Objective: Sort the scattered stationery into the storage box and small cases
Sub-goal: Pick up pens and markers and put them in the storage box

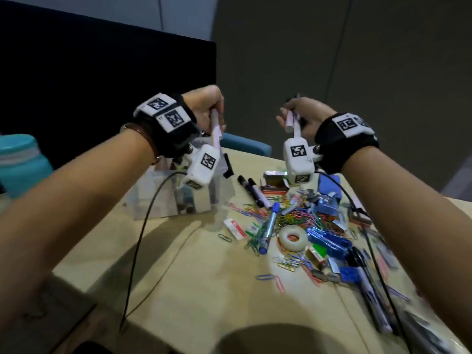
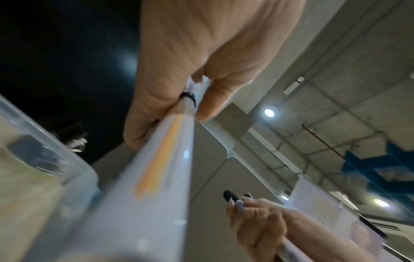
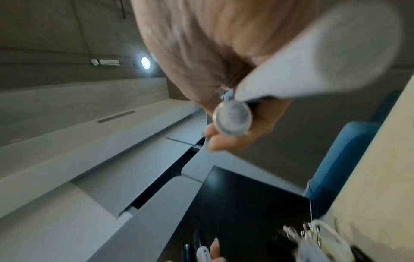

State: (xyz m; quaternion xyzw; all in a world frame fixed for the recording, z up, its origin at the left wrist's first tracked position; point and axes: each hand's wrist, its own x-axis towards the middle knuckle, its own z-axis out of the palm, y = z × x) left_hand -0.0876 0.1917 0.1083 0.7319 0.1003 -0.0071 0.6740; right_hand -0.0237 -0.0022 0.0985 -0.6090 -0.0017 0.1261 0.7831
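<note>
Both hands are raised above the table. My left hand (image 1: 213, 112) grips a white marker (image 1: 216, 131) that points down over the clear storage box (image 1: 153, 198); the left wrist view shows its white barrel with an orange stripe (image 2: 161, 159) between curled fingers. My right hand (image 1: 291, 116) grips a bundle of white markers (image 1: 290, 122); the right wrist view shows one round end (image 3: 233, 118) and a second barrel (image 3: 313, 62). The box holds a few pens. Scattered stationery lies below the right hand: black markers (image 1: 251, 190), a blue marker (image 1: 268, 231), a tape roll (image 1: 292, 237), several coloured paper clips (image 1: 298, 217).
An open small tin case (image 1: 274, 183) sits behind the pile. A white eraser (image 1: 235, 228) and a blue stapler (image 1: 329, 241) lie in it. A teal bottle (image 1: 20, 162) stands far left, a blue chair (image 1: 245, 146) beyond the table. Black cables hang from both wrists.
</note>
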